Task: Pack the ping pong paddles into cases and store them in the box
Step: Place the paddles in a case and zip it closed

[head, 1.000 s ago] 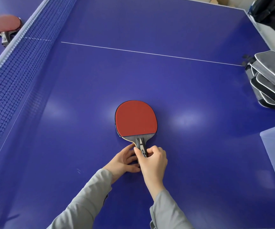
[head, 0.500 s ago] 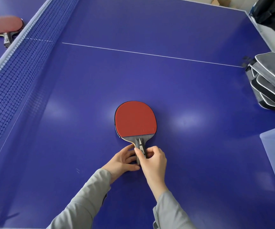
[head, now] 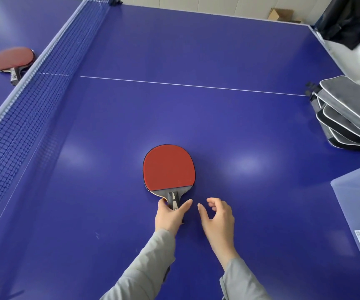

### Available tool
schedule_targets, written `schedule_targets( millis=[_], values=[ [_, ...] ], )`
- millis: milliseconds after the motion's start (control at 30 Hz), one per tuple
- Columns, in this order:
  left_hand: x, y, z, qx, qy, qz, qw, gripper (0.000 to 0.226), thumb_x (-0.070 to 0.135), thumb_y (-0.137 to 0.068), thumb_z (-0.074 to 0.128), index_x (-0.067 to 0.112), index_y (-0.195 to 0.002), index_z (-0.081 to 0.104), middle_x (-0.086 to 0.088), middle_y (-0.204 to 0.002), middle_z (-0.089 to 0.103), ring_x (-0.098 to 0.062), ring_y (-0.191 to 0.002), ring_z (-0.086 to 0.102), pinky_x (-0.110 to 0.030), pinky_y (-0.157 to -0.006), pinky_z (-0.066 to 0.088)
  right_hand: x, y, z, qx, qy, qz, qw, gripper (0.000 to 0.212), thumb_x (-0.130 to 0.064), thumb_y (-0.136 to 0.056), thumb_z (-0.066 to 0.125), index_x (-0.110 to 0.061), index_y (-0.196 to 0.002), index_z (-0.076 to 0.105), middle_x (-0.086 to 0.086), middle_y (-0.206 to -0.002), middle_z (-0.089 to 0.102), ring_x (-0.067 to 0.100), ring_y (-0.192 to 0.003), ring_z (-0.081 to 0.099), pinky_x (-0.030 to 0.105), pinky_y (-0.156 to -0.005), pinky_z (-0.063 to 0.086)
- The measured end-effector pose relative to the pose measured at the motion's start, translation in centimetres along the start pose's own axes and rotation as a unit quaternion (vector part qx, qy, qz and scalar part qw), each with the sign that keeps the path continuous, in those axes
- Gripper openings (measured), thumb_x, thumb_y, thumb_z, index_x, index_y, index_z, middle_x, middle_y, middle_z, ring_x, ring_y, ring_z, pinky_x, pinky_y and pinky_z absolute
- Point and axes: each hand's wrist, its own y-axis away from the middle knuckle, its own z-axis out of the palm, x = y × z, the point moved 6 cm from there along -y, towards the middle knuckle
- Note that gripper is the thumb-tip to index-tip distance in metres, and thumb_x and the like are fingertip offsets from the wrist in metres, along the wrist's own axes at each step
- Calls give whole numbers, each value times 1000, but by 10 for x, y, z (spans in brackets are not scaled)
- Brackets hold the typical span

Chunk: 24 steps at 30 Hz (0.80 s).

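Lying flat, red-faced paddle [head: 169, 167], dark handle gripped by left hand [head: 170, 216]

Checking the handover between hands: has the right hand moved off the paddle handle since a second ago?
Yes. The right hand has let go and shifted right of the paddle, which lies on the table; the left hand grips the handle.

Blue surface [head: 196, 115] carries a white centre line [head: 196, 85]. Dark mesh net [head: 34, 100] with white top band crosses at left. Beyond the far edge: cardboard carton [head: 281, 15] on floor; dark garment [head: 343, 22] at upper right.
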Motion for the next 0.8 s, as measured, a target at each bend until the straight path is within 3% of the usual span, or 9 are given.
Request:
schedule_targets(
  millis=[100, 200, 467, 567, 800],
  values=[
    [4, 6, 3, 118, -101, -2, 988, 59, 36, -75, 73, 11, -119, 43, -3, -111, 57, -27, -99, 59, -41, -87, 49, 7, -1, -6, -11, 49, -34, 998, 32, -32, -89, 63, -18, -118, 61, -5, -116, 60, 15, -113, 51, 32, -93, 38],
    [8, 8, -3, 178, -154, 5, 972, 32, 17, -78, 60, 14, -104, 42, -4, -103, 60, -29, -87, 57, -41, -84, 48, 17, -1, -11, -44, 131, -78, 987, 41, -35, -92, 58, -20, -129, 55, -5, -130, 54, 13, -124, 45, 32, -99, 35],
    [3, -6, -47, 219, -160, 51, 961, 23, 9, -77, 54, 20, -97, 50, 2, -81, 59, -30, -79, 57, -39, -75, 52, 43, -1, -12, -128, 291, -131, 939, 57, -49, -97, 38, -26, -148, 29, -2, -156, 24, 15, -144, 18, 33, -113, 22],
    [-1, -9, -74, 234, -156, 70, 957, 21, 9, -76, 57, 21, -91, 49, 5, -75, 56, -29, -76, 54, -31, -65, 43, 45, 2, -8, -143, 312, -132, 930, 60, -51, -97, 34, -26, -150, 23, -1, -159, 16, 16, -147, 11, 33, -114, 21],
    [-24, -4, -184, 309, -127, 69, 940, 16, 10, -76, 62, 21, -84, 53, 6, -64, 55, -20, -60, 52, -26, -51, 35, 42, 9, -4, -130, 309, -125, 934, 64, -44, -93, 53, -16, -147, 35, 9, -157, 24, 24, -146, 20, 41, -110, 31]
  ],
)
